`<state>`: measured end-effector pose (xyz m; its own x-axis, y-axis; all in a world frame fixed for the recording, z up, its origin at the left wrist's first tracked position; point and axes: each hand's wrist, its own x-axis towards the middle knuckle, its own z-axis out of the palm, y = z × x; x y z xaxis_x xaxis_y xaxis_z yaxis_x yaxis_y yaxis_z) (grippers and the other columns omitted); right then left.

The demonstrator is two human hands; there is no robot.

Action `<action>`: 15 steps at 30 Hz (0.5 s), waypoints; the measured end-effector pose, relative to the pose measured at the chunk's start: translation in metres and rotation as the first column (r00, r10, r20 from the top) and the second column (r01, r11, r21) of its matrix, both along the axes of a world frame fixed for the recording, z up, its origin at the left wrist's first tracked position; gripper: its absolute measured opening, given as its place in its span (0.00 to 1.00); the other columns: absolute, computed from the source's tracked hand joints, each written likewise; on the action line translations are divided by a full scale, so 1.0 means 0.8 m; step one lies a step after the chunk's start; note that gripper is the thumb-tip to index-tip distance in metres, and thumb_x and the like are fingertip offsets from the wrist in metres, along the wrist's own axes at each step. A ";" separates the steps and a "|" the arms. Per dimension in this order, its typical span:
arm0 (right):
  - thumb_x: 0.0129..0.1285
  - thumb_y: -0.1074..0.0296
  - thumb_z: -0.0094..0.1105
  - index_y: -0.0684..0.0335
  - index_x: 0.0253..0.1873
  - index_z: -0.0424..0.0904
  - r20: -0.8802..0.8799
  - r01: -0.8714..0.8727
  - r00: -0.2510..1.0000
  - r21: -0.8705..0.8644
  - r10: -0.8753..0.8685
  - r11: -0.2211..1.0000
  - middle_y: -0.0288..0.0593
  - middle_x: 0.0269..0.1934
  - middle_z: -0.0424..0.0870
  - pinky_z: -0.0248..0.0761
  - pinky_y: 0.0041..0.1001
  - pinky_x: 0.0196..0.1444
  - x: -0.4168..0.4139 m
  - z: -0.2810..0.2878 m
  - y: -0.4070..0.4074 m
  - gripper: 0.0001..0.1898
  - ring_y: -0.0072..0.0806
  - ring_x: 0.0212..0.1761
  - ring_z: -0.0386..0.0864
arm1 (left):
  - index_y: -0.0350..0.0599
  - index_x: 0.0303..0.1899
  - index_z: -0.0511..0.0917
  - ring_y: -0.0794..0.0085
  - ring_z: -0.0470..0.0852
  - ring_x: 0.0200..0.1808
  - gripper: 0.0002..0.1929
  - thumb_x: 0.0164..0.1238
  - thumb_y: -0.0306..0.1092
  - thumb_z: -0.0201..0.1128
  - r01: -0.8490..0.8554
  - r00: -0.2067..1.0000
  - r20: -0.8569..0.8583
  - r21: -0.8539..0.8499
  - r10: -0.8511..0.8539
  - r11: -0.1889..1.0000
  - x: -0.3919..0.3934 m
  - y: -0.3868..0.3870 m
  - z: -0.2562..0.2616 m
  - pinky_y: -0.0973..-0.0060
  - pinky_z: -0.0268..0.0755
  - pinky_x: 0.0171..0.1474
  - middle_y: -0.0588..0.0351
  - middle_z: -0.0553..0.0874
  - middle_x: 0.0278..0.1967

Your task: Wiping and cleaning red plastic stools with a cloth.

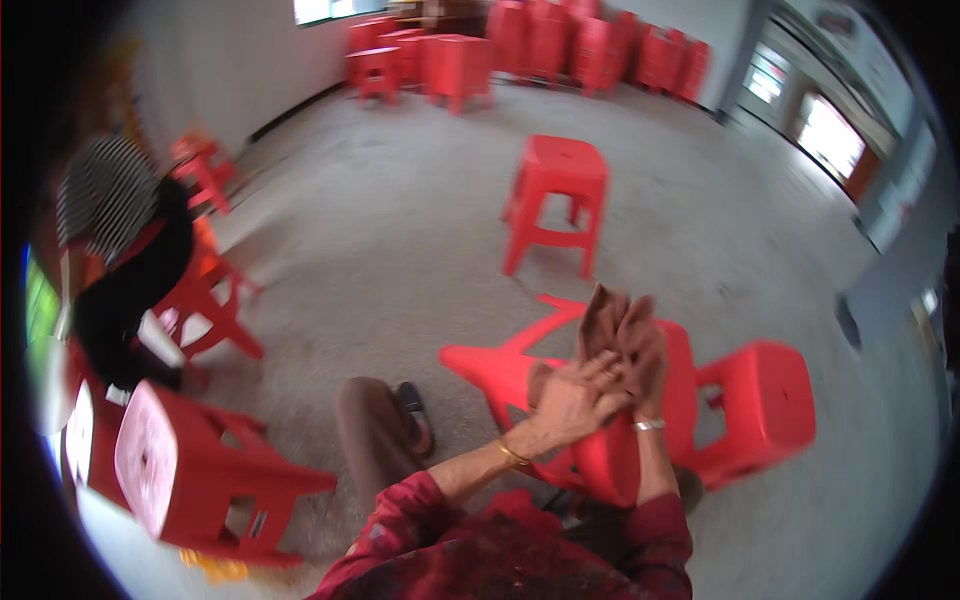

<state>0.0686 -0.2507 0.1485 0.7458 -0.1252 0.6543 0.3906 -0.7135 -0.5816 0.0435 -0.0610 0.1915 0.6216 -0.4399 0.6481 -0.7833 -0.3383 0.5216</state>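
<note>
A crumpled brown cloth (606,322) is bunched between my two hands, above a red plastic stool (517,379) that lies tipped over in front of me. My left hand (576,399), with a gold bracelet at the wrist, presses its fingers into the cloth. On the other side, my right hand (651,386) grips the same cloth, partly hidden by its folds. A silver band circles the right wrist. The tipped stool's seat faces my lap, and one leg points away to the left.
Another red stool (784,397) touches the right side. One stands upright (562,169) farther ahead. Tipped stools (217,465) sit at lower left, near a bent-over person (135,277) in a striped hat. Stacked red stools (547,45) line the back wall.
</note>
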 end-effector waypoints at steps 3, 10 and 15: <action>0.63 0.64 0.57 0.68 0.44 0.70 0.086 -0.059 0.994 -0.042 0.063 0.997 0.52 0.37 0.74 0.68 0.45 0.51 -0.001 0.006 0.011 0.13 0.49 0.45 0.74 | 0.42 0.50 0.83 0.52 0.84 0.49 0.19 0.57 0.38 0.64 -0.055 0.996 0.066 -0.079 0.060 0.995 -0.004 0.003 -0.020 0.59 0.75 0.50 0.49 0.83 0.55; 0.63 0.68 0.54 0.65 0.39 0.79 0.150 0.051 0.988 -0.069 -0.040 0.996 0.46 0.42 0.82 0.58 0.45 0.69 -0.035 0.004 -0.007 0.08 0.43 0.52 0.76 | 0.43 0.50 0.83 0.52 0.85 0.48 0.18 0.59 0.34 0.59 -0.090 0.995 0.029 -0.013 0.091 0.996 -0.006 0.013 -0.064 0.60 0.76 0.47 0.49 0.87 0.49; 0.62 0.72 0.52 0.67 0.37 0.81 0.082 0.083 0.994 -0.050 -0.079 0.995 0.45 0.42 0.84 0.54 0.47 0.74 -0.051 0.011 -0.014 0.08 0.42 0.54 0.77 | 0.39 0.46 0.85 0.54 0.85 0.49 0.14 0.61 0.32 0.59 -0.207 0.962 -0.198 -0.092 0.186 0.974 0.036 0.047 -0.136 0.65 0.78 0.49 0.47 0.87 0.46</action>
<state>0.0278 -0.2623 0.1572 0.6800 -0.1464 0.7185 0.3735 -0.7741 -0.5112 0.0719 -0.0235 0.0823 0.8035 -0.2288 0.5496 -0.5918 -0.4074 0.6956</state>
